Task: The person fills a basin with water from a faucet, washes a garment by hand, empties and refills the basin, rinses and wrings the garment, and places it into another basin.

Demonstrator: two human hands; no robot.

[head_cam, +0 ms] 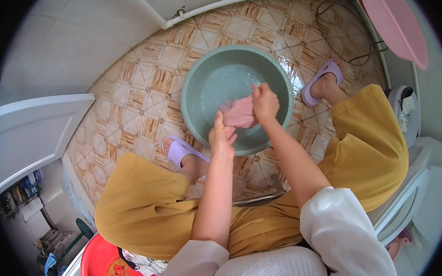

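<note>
A round grey-green plastic basin [192, 83] stands on the floor between my feet, with water in its bottom. Over the water, a wet pink cloth [240, 113] is stretched between my two hands. My right hand [266, 104] is closed in a fist around the cloth's right end. At the other end, my left hand [222, 137] has its thumb against the cloth, and some of its fingers are loosely spread. The cloth's left edge is blurred. Its lower side is partly hidden by my left hand.
A red basin [96, 267] holding clothes sits at lower left, near a white door [42, 133]. On the right are a pink basin [394, 21], a bin [407, 115] and a toilet seat [403, 202]. A hose [318, 22] lies on the wet tiles [160, 81]. White pipes [232, 4] line the wall.
</note>
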